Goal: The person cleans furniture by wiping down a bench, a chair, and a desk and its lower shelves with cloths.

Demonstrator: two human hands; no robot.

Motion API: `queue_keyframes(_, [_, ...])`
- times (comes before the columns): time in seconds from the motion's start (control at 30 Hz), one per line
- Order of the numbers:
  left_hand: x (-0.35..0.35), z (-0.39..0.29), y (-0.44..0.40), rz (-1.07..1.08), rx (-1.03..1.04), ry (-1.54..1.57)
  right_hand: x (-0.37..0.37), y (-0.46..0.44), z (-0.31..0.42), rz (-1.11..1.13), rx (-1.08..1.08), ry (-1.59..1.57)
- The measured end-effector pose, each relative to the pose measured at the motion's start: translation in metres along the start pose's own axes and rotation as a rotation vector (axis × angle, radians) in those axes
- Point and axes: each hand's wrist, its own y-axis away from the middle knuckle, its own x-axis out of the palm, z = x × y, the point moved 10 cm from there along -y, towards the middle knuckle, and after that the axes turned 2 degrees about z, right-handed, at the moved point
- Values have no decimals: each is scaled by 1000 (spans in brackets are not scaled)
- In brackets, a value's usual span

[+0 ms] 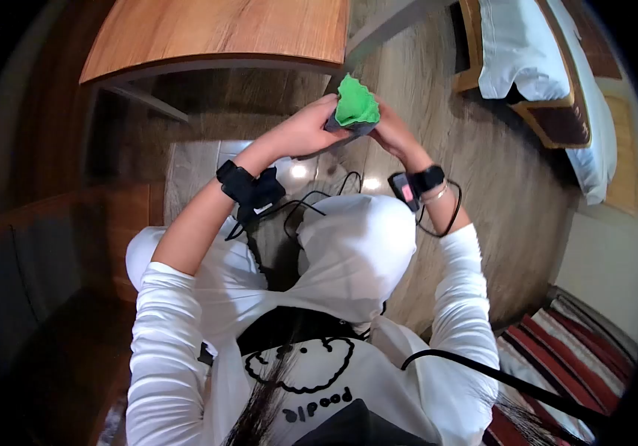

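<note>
In the head view, a small pouch-like thing [356, 104], bright green with a wavy edge on top and dark grey on its outside, is held up in front of my knees. I cannot make out exactly what it is. My left hand [313, 128] is closed on its left side, with the thumb against the dark outside. On the other side my right hand [393, 132] grips it; most of those fingers are hidden behind it. Both hands are above the floor, just short of the wooden table's near right corner.
A wooden table [222, 33] with metal legs stands ahead on the left. To the right is a bed [523, 52] with white bedding. Black cables [311, 201] hang from the wrist devices. A striped red and white rug [557, 357] lies at lower right.
</note>
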Motion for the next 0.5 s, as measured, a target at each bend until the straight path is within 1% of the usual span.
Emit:
queue_keyframes(0.03, [0,10,1,-58,-71,156,-1,1,2,14,7,22])
queue_keyframes(0.07, [1,11,1,-110,-80,261,-17,8,37,-153,-280,261])
queue_keyframes(0.1, [3,19,-3,-134,-74,265,-22,25,69,-317,-572,491])
queue_keyframes(0.13, [4,47,-4,-243,-154,601,-18,33,90,-406,-646,506])
queue_keyframes(0.17, [5,56,-3,-344,-233,938,-6,28,100,-396,-644,512])
queue_keyframes(0.2, [5,54,0,-418,-226,1061,16,32,119,-357,-824,566])
queue_keyframes(0.23, [4,57,0,-425,-227,1064,37,38,130,-316,-1004,616])
queue_keyframes(0.27, [1,67,0,-494,-274,1110,43,28,126,-311,-951,670])
queue_keyframes(0.3, [-3,77,1,-563,-324,1156,38,10,112,-303,-809,701])
queue_keyframes(0.33, [-10,88,9,-670,-442,1047,40,0,106,-249,-783,652])
queue_keyframes(0.37, [-16,96,11,-689,-550,998,43,-9,100,-194,-757,603])
queue_keyframes(0.4, [-21,98,12,-718,-568,973,40,-14,98,-185,-748,600])
queue_keyframes(0.43, [-27,95,13,-746,-584,948,39,-17,101,-193,-759,689])
queue_keyframes(0.47, [-28,100,15,-731,-610,955,39,-18,100,-202,-766,777])
queue_keyframes(0.5, [-32,105,13,-714,-639,960,40,-22,97,-198,-753,769])
